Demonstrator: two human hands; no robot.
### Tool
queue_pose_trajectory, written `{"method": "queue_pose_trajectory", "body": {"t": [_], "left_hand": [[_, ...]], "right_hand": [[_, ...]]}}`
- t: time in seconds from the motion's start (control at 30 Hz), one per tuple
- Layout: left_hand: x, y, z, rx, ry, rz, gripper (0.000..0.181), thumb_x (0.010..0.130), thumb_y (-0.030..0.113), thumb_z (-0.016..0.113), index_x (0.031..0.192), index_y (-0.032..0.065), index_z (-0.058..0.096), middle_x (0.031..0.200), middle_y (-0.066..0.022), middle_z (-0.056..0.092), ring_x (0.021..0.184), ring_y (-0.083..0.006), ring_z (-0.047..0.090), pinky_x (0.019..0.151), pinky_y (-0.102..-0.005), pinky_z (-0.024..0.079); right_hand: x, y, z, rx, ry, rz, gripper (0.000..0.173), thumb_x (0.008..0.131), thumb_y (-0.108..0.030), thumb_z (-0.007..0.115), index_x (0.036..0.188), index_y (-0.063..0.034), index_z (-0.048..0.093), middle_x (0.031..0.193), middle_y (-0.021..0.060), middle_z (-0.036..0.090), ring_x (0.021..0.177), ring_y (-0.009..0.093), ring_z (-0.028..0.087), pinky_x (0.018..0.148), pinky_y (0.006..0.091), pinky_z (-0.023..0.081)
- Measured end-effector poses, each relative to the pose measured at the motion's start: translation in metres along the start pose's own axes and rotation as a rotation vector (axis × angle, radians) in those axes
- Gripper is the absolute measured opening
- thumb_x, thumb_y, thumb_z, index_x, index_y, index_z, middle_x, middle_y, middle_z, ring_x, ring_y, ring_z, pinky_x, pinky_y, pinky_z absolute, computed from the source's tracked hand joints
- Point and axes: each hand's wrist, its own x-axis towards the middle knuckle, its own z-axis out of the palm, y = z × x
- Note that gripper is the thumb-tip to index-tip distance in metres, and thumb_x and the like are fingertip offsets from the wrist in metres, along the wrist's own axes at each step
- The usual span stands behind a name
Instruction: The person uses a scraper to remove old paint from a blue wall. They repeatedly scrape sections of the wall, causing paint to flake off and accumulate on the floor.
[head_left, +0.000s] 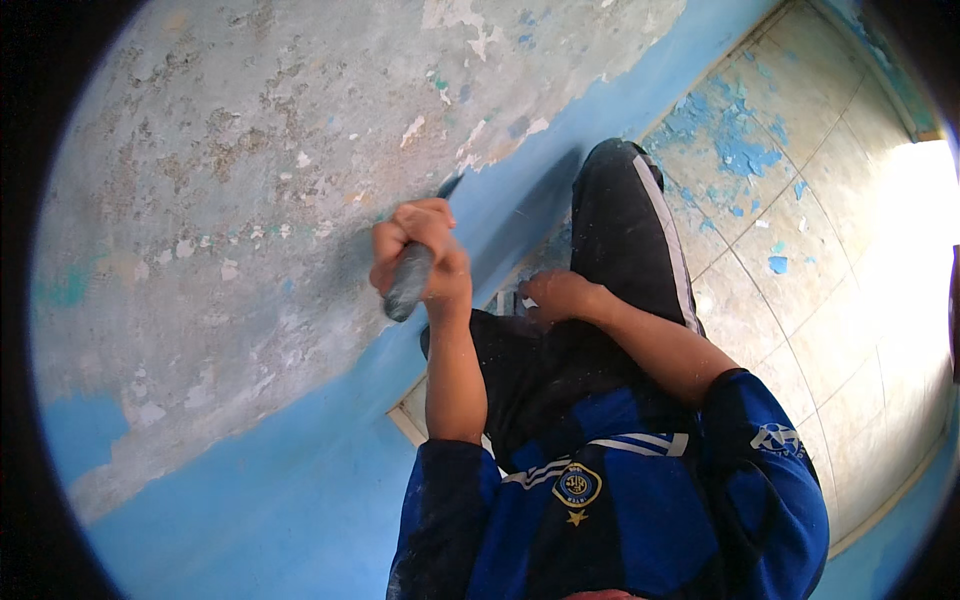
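Note:
My left hand is closed around the grey handle of a scraper. Its dark blade meets the wall where bare grey plaster borders the remaining blue paint. The handle looks blurred. Lower and to the right, my right hand hangs by my bent legs with its fingers curled. A small grey and white item shows beside those fingers, partly hidden; whether the hand holds it I cannot tell.
Blue paint flakes litter the beige tiled floor right of my knee. The wall's foot runs diagonally close to my legs. Bright light comes in at the far right. More blue wall stands at lower right.

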Motion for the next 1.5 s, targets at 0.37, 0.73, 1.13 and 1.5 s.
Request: {"method": "queue_pose_trajectory", "body": {"t": [0.37, 0.73, 1.13, 1.5], "left_hand": [[0.015, 0.014, -0.009, -0.088, -0.058, 0.059, 0.022, 0.096, -0.001, 0.047, 0.077, 0.0035, 0.039, 0.058, -0.0157, 0.061, 0.045, -0.0188, 0.059, 0.045, -0.0279, 0.048], [0.015, 0.003, -0.008, 0.063, -0.028, 0.191, 0.026, 0.098, 0.006, 0.05, 0.072, 0.0052, 0.048, 0.063, -0.0117, 0.065, 0.049, -0.017, 0.061, 0.047, -0.0259, 0.047], [0.014, 0.012, -0.006, -0.124, -0.064, -0.038, 0.023, 0.096, 0.005, 0.054, 0.075, 0.0031, 0.045, 0.065, -0.011, 0.066, 0.05, -0.0134, 0.059, 0.048, -0.0252, 0.046], [0.01, 0.023, 0.003, -0.161, 0.049, -0.102, 0.032, 0.098, 0.012, 0.057, 0.068, 0.0073, 0.047, 0.064, -0.0061, 0.066, 0.052, -0.0148, 0.063, 0.05, -0.0281, 0.049]], "right_hand": [[0.006, -0.003, 0.007, -0.068, -0.087, 0.005, 0.052, 0.084, -0.041, 0.07, 0.114, 0.001, 0.064, 0.111, 0.0239, 0.068, 0.107, 0.039, 0.066, 0.092, 0.0503, 0.053], [-0.001, -0.001, 0.004, 0.02, -0.048, -0.02, 0.051, 0.079, -0.035, 0.077, 0.113, 0.0012, 0.065, 0.111, 0.0254, 0.068, 0.107, 0.04, 0.067, 0.091, 0.0491, 0.054], [-0.001, -0.005, -0.004, -0.016, -0.058, 0.034, 0.05, 0.082, -0.039, 0.072, 0.111, 0.0006, 0.065, 0.113, 0.0235, 0.068, 0.108, 0.039, 0.066, 0.093, 0.048, 0.053], [-0.002, 0.004, 0.006, -0.02, 0.007, -0.009, 0.043, 0.084, -0.038, 0.068, 0.108, -0.002, 0.067, 0.103, 0.0217, 0.07, 0.102, 0.039, 0.068, 0.089, 0.0491, 0.053]]}}
